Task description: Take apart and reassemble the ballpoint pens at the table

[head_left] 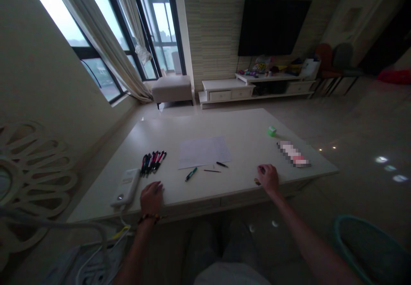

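Observation:
My left hand (150, 197) rests palm down on the near edge of the white table (244, 126), fingers curled loosely, holding nothing I can see, beside a white power bank (126, 187). My right hand (268, 178) lies on the table near its front right edge, fingers bent over a small dark piece (257, 182) at its thumb side; whether it grips it is unclear. Between the hands lie a green pen (190, 174), a thin dark refill (212, 171) and a short black pen part (221, 164). A white sheet of paper (203, 151) lies behind them.
A bunch of several pens (153, 163) lies left of the paper. A small green cube (272, 131) and a blurred-out flat object (293, 154) sit at the right. A cable (123, 225) hangs from the power bank. A teal basket (369, 246) stands at lower right.

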`<state>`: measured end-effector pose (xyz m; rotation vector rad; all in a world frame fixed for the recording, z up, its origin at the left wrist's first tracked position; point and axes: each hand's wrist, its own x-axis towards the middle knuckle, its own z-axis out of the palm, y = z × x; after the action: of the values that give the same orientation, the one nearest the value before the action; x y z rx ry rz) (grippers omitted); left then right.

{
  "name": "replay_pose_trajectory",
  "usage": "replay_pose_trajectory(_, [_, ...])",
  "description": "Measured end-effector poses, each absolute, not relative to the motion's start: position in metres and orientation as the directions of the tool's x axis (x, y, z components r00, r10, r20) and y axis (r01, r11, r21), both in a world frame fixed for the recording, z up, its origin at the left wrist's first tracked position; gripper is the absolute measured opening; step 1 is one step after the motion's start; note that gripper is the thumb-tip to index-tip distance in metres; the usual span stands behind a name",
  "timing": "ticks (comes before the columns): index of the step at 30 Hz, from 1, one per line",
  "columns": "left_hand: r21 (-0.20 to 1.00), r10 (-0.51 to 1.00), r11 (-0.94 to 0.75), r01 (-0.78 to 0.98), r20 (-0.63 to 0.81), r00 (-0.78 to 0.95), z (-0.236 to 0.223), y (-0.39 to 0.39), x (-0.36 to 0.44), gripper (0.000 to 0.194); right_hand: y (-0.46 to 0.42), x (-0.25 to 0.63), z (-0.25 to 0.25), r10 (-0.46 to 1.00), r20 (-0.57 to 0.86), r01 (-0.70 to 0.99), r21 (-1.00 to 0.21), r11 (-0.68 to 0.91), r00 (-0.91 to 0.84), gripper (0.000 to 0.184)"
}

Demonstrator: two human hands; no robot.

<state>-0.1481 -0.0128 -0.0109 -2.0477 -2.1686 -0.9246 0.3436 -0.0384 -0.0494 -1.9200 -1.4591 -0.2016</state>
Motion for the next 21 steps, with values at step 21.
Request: replay_pose_trajectory(21, [0.332, 0.902, -0.329, 0.884, 0.386, 0.191, -0.009, 0.014, -0.021, 0.035, 0.004, 0.178, -0.009, 0.948, 0.317, 0.873, -0.452, 0.183, -0.034, 0.009])
